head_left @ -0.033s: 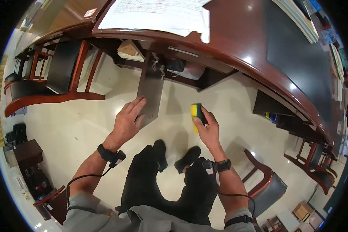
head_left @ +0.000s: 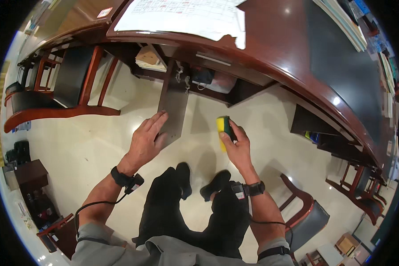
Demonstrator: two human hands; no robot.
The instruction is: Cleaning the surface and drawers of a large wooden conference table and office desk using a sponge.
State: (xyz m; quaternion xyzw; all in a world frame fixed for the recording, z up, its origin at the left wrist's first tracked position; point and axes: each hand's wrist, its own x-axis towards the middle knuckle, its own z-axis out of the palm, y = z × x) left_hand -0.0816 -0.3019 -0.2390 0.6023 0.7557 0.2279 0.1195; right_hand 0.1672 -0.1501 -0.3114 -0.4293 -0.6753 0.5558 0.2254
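My left hand (head_left: 144,144) grips the lower outer edge of an open dark cabinet door (head_left: 175,99) that swings out from under the curved red-brown desk (head_left: 275,51). Its fingers lie on the door's face and the thumb is tucked behind the edge. My right hand (head_left: 238,150) holds a yellow and green sponge (head_left: 221,126) upright, a short way to the right of the door and not touching it. Both wrists wear black bands with cables.
Large white paper sheets (head_left: 181,17) and a black mat (head_left: 341,66) lie on the desk. A wooden chair with dark cushions (head_left: 71,75) stands at the left, another chair (head_left: 310,217) at my lower right. A small dark cabinet (head_left: 29,173) is at the far left. My feet (head_left: 184,175) rest on pale tile floor.
The sponge and my right hand have shifted slightly left and up. My left hand stays on the door edge.
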